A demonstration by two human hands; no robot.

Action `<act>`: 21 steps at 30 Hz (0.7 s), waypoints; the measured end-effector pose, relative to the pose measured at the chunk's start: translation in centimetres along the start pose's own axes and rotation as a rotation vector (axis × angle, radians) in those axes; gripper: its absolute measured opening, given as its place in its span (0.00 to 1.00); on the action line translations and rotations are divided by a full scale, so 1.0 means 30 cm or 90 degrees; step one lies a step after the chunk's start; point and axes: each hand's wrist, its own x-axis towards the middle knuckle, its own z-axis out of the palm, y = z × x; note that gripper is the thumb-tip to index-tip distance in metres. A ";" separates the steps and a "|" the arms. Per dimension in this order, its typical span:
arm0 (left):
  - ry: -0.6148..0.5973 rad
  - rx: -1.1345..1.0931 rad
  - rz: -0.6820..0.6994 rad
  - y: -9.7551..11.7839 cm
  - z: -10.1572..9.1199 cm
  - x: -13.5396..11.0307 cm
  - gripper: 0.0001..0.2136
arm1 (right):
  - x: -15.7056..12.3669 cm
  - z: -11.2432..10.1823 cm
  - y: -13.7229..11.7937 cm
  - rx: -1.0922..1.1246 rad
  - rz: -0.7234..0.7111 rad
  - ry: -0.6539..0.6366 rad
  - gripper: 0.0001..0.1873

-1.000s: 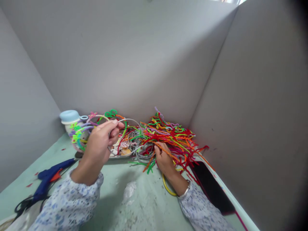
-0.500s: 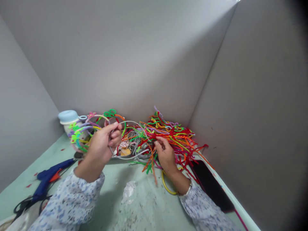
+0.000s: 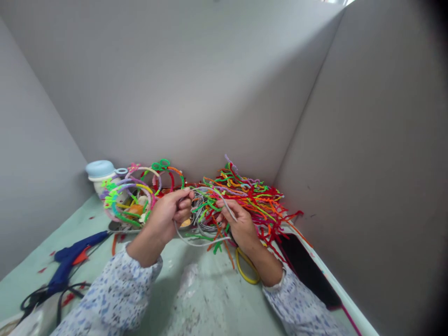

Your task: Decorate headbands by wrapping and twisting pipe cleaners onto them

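My left hand (image 3: 170, 217) is closed around one side of a thin grey headband hoop (image 3: 210, 188), which looks bare along its length. The hoop curves open toward the right, its two ends near my right hand (image 3: 240, 226). The fingers of that hand are curled, with the hoop's upper end lying against thumb and forefinger. More grey hoops (image 3: 206, 227) lie bundled on the tray just behind. A big heap of coloured pipe cleaners (image 3: 252, 196) spreads behind and to the right of my right hand.
Decorated headbands (image 3: 135, 186) stand on a metal tray (image 3: 119, 228) at left, before a blue-lidded bottle (image 3: 101, 170). A blue glue gun (image 3: 73, 254) lies front left. A yellow loop (image 3: 248, 277) and a black phone (image 3: 308, 268) are at right. Grey panels (image 3: 196, 93) enclose the table.
My left hand has moved right and slightly down with the grey headband hoop. My right hand has come away from the pile to the hoop's end.
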 end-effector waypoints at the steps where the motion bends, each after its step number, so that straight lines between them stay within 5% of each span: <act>1: -0.004 -0.006 -0.007 0.006 0.000 -0.001 0.08 | 0.001 -0.001 0.004 -0.002 0.000 0.004 0.12; 8: -0.007 -0.052 0.028 0.101 -0.012 -0.052 0.07 | 0.013 -0.023 0.053 -0.025 0.029 0.063 0.11; 15: -0.011 0.002 0.092 0.132 -0.015 -0.077 0.07 | 0.059 -0.093 0.025 0.005 0.046 0.256 0.18; 18: -0.021 0.036 0.060 0.104 -0.001 -0.071 0.08 | 0.047 -0.092 -0.060 0.028 0.053 0.199 0.18; 21: -0.054 0.076 0.024 0.069 0.015 -0.066 0.09 | 0.003 -0.048 -0.137 0.057 0.092 -0.020 0.18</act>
